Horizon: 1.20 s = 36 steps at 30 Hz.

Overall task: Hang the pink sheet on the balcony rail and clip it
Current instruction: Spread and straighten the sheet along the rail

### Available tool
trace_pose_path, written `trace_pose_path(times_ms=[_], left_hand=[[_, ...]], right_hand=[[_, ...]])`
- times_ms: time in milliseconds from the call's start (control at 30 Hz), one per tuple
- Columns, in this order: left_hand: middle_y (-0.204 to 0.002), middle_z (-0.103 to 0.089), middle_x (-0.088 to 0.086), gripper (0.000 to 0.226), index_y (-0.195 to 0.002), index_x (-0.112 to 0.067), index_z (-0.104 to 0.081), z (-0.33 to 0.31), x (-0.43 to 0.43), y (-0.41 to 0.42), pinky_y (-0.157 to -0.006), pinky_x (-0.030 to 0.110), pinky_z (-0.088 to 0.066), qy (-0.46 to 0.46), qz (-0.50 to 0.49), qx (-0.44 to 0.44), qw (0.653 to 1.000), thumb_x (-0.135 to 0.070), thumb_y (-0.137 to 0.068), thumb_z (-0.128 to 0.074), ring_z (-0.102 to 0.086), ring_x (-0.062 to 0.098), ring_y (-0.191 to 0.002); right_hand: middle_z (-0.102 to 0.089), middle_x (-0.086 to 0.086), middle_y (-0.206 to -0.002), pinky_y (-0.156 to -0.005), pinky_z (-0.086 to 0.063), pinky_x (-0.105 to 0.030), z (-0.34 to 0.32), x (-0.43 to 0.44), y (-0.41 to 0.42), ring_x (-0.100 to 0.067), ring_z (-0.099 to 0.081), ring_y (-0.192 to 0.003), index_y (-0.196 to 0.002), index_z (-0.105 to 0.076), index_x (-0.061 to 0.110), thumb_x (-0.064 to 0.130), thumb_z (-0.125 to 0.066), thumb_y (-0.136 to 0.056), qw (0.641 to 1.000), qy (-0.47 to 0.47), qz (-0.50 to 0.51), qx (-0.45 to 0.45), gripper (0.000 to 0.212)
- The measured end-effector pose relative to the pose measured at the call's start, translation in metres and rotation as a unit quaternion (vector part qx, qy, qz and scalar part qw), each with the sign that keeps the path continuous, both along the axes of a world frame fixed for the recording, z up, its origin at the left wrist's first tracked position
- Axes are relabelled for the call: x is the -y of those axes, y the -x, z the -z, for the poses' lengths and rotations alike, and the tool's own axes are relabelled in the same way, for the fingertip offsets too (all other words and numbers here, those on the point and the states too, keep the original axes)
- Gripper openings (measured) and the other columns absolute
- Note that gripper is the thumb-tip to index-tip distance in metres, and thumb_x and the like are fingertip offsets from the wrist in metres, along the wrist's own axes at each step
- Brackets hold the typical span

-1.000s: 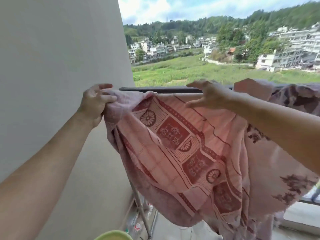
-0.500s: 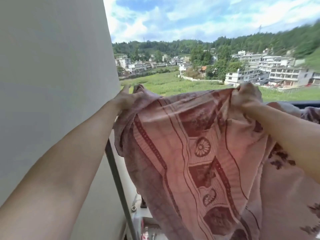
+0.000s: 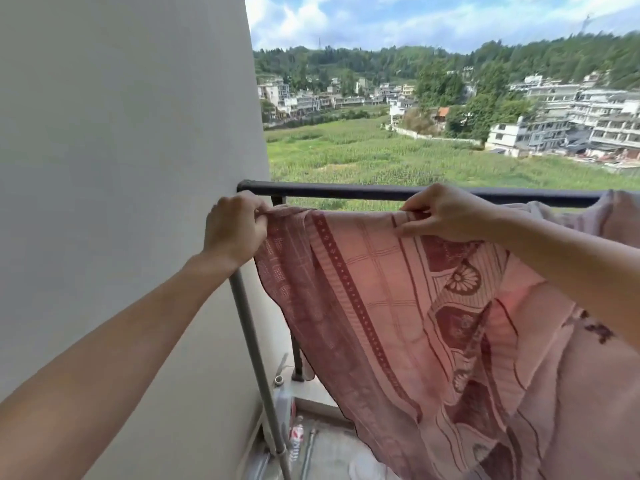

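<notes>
The pink sheet (image 3: 398,306), patterned with dark red bands and flower medallions, hangs stretched between my hands just below and in front of the dark balcony rail (image 3: 346,192). My left hand (image 3: 233,228) grips its bunched left corner near the rail's wall end. My right hand (image 3: 440,213) pinches the top edge further right, in front of the rail. The sheet's lower part drapes down toward the floor. No clip is in view.
A plain grey wall (image 3: 121,168) fills the left side. A grey pipe (image 3: 252,348) runs down along it to the floor, where a small bottle (image 3: 296,436) lies. Another pale purple cloth (image 3: 620,220) hangs over the rail at the far right.
Both hands lowered the sheet from above the rail to just below it and pulled its top edge straighter. My view shifted, showing the rail's wall end again.
</notes>
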State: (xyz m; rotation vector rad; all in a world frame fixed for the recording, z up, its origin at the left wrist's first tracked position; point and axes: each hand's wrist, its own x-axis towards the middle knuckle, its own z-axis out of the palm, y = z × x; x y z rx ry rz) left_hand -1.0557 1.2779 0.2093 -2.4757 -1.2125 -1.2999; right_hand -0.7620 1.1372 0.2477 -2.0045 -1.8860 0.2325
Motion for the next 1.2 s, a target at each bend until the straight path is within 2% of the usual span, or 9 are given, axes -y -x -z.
trace_pose_path(times_ms=[200,300,433,600,700,833,933,1067,1200], left_hand=[[-0.087,-0.069,0.006,0.008,-0.072,-0.02,-0.062,-0.066,-0.067,-0.018,-0.07,0.031,-0.056,0.233,-0.038,0.331,0.914,-0.02,-0.08,-0.063,-0.067,0.021,-0.078],[-0.107,-0.07,0.009,0.03,-0.095,-0.016,-0.065,-0.06,-0.077,-0.036,-0.084,0.037,-0.058,0.299,-0.071,0.291,0.906,-0.032,-0.072,-0.074,-0.069,0.026,-0.097],[-0.122,-0.061,0.009,0.044,-0.12,-0.013,-0.057,-0.017,-0.024,-0.052,-0.097,0.042,-0.043,0.195,-0.128,0.075,0.97,-0.043,-0.088,-0.061,-0.056,0.031,-0.115],[-0.095,-0.055,0.003,0.019,-0.092,-0.009,-0.064,0.05,0.035,-0.043,-0.085,0.029,-0.04,-0.007,-0.031,0.175,0.984,-0.027,-0.089,-0.065,-0.055,0.024,-0.091],[-0.101,-0.061,0.0,0.035,-0.104,-0.013,-0.064,0.084,0.058,-0.059,-0.077,0.026,-0.049,0.204,0.051,0.193,0.958,-0.04,-0.083,-0.073,-0.06,0.016,-0.089],[-0.088,-0.072,0.005,0.012,-0.091,-0.018,-0.069,0.09,0.054,-0.085,-0.066,0.026,-0.058,0.433,0.157,0.308,0.832,-0.029,-0.086,-0.073,-0.069,0.009,-0.075],[-0.083,-0.071,0.018,0.024,-0.082,-0.008,-0.07,0.094,0.053,-0.082,-0.067,0.048,-0.059,0.394,0.071,0.307,0.863,-0.026,-0.093,-0.057,-0.062,0.025,-0.069],[-0.086,-0.073,-0.001,0.028,-0.1,-0.015,-0.073,0.057,0.064,-0.051,-0.07,0.032,-0.055,0.27,0.069,0.319,0.906,-0.029,-0.101,-0.049,-0.063,0.016,-0.074],[-0.061,-0.043,0.012,0.029,-0.068,-0.009,-0.055,-0.04,0.012,-0.025,-0.058,0.036,-0.036,0.1,-0.022,0.278,0.955,-0.029,-0.088,-0.054,-0.042,0.02,-0.064]], right_hand=[[-0.062,-0.002,-0.057,-0.038,-0.043,-0.018,-0.01,-0.005,-0.024,-0.003,-0.054,-0.04,-0.072,-0.072,0.018,0.023,-0.069,-0.09,0.984,-0.148,0.056,-0.083,0.019],[-0.057,-0.006,-0.065,-0.033,-0.042,-0.016,-0.021,-0.019,-0.049,-0.015,-0.053,-0.048,-0.085,-0.068,0.002,0.018,-0.06,-0.095,0.969,-0.177,0.142,-0.102,0.02],[-0.051,-0.004,-0.07,-0.041,-0.039,-0.024,-0.023,-0.036,-0.081,-0.016,-0.047,-0.056,-0.085,-0.058,0.007,0.018,-0.056,-0.097,0.951,-0.142,0.267,-0.062,0.017],[-0.052,-0.006,-0.071,-0.045,-0.036,-0.026,-0.012,-0.042,-0.086,-0.017,-0.048,-0.058,-0.08,-0.054,0.007,0.022,-0.058,-0.096,0.949,-0.063,0.31,-0.021,0.023],[-0.054,-0.007,-0.074,-0.048,-0.041,-0.027,-0.008,-0.039,-0.084,-0.019,-0.05,-0.06,-0.086,-0.058,0.004,0.022,-0.059,-0.096,0.951,-0.053,0.3,-0.044,0.021],[-0.066,-0.012,-0.085,-0.054,-0.047,-0.028,-0.01,-0.025,-0.078,-0.019,-0.054,-0.062,-0.098,-0.068,0.003,0.033,-0.066,-0.091,0.958,-0.046,0.271,-0.079,0.031],[-0.071,-0.013,-0.092,-0.066,-0.056,-0.035,-0.013,-0.007,-0.07,-0.024,-0.062,-0.07,-0.098,-0.071,0.01,0.045,-0.065,-0.088,0.969,-0.06,0.225,-0.08,0.037],[-0.061,0.002,-0.113,-0.077,-0.053,-0.037,-0.013,0.025,-0.044,-0.021,-0.062,-0.095,-0.132,-0.053,0.024,0.062,-0.059,-0.078,0.995,-0.055,0.035,-0.077,0.067],[-0.068,0.007,-0.091,-0.058,-0.057,-0.029,-0.003,0.042,-0.028,-0.013,-0.069,-0.075,-0.112,-0.067,0.03,0.036,-0.071,-0.084,0.998,-0.045,-0.01,0.039,0.029]])
